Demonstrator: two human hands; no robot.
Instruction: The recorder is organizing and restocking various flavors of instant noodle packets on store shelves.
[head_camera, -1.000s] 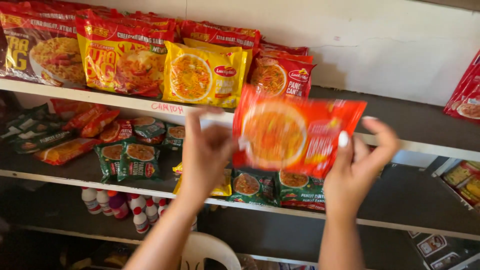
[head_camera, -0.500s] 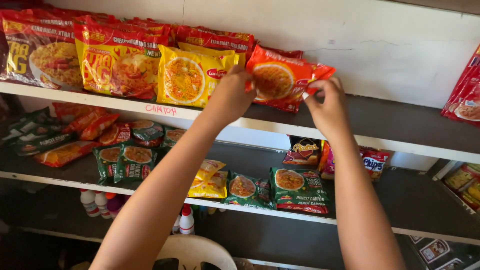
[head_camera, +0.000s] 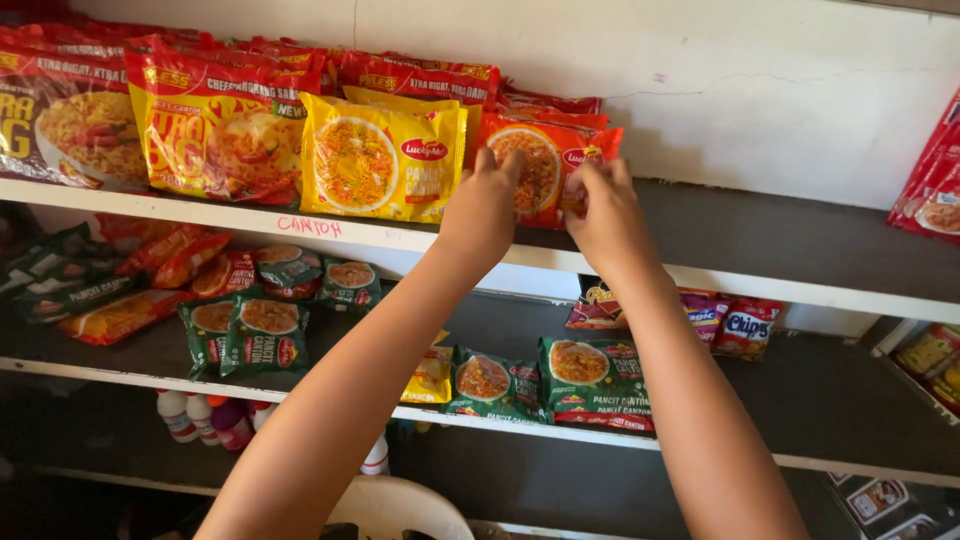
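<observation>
— Where both hands meet, what sits between them?

— An orange-red noodle packet (head_camera: 545, 165), standing upright on the top shelf (head_camera: 760, 235) against more red packets behind it. The left hand (head_camera: 485, 205) has its fingers pressed on the packet's left edge, and the right hand (head_camera: 600, 210) pinches its right side near the small oval label. Whether the thumbs close behind the wrapper I cannot tell, since the backs of the hands face the camera.

— And beside that packet?

— Touching it on the left is a yellow noodle packet (head_camera: 382, 158) with a round picture of noodles and a red oval label. Left of that stands a larger red-and-yellow packet (head_camera: 215, 135), then a dark red one (head_camera: 60, 120) at the frame's edge. All lean back against the white wall (head_camera: 780, 90). At the far right of that shelf, well apart, a red packet (head_camera: 935, 185) is cut off by the frame.

— Any writing on the shelf?

— A short red handwritten label (head_camera: 310, 227) on the white front edge, below the large packets.

— Below?

— The middle shelf (head_camera: 790, 400) carries green noodle packets (head_camera: 245, 335) to the left, with orange and red ones lying flat further left, and more green packets (head_camera: 595, 375) under the right forearm. Behind those stand a dark snack bag and a red snack bag (head_camera: 745, 328). The lowest level shows small white bottles (head_camera: 195, 415) with red caps, and a white plastic chair back (head_camera: 400, 505) sits at the bottom.
</observation>
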